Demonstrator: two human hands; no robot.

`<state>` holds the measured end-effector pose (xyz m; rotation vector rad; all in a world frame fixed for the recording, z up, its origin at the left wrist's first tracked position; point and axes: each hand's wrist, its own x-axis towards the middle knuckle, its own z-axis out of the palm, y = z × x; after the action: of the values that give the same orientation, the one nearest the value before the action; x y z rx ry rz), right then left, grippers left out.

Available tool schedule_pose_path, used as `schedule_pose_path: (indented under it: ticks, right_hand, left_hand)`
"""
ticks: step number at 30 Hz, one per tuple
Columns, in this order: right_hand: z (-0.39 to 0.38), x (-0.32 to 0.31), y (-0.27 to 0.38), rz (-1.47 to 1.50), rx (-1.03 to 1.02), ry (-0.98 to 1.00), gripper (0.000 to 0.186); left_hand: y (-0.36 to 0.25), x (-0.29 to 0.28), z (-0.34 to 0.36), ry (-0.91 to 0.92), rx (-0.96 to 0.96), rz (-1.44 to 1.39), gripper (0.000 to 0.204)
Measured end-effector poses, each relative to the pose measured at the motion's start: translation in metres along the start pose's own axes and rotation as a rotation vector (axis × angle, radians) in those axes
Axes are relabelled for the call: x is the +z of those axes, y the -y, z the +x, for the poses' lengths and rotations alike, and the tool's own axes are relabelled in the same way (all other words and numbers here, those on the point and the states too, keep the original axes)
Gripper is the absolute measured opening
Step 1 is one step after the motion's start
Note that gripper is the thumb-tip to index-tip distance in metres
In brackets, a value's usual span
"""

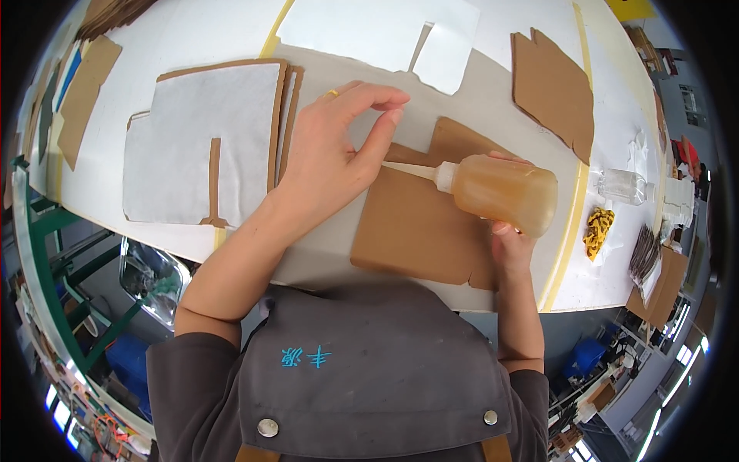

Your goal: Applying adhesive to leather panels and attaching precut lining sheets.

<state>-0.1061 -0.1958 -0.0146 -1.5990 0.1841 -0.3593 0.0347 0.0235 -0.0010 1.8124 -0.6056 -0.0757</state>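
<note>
My right hand [513,245] is wrapped round a clear squeeze bottle [504,192] of amber liquid. The bottle lies tilted on its side, its thin white nozzle pointing left towards my left hand. Part of the right fingers is hidden behind it. My left hand [331,142], with a ring on one finger, hovers left of the nozzle. Its thumb and index finger curve towards each other with a narrow gap, and nothing shows between them. Below the bottle, a brown notched sheet [419,231] lies on the grey mat [315,258]. Another brown piece [466,142] lies just beyond it.
At the left sits a stack of white-faced, brown-edged slotted pieces [185,100]. A white slotted sheet [346,31] lies at the far side, a brown panel [550,92] at the far right. A clear bottle [622,186] and a yellow patterned cloth [599,232] are on the right.
</note>
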Motion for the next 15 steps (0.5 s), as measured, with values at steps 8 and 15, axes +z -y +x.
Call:
schedule_pose_path:
  ticks: [8,15]
  right_hand:
    - [-0.036,-0.007,-0.001,0.158,0.139,0.138,0.093]
    - [-0.060,-0.024,0.005,0.465,0.254,-0.061,0.083]
  left_hand:
    - [0.005,0.002,0.000,0.013,0.017,0.045,0.015]
    - [-0.006,0.003,-0.008,0.032,-0.011,0.043,0.014]
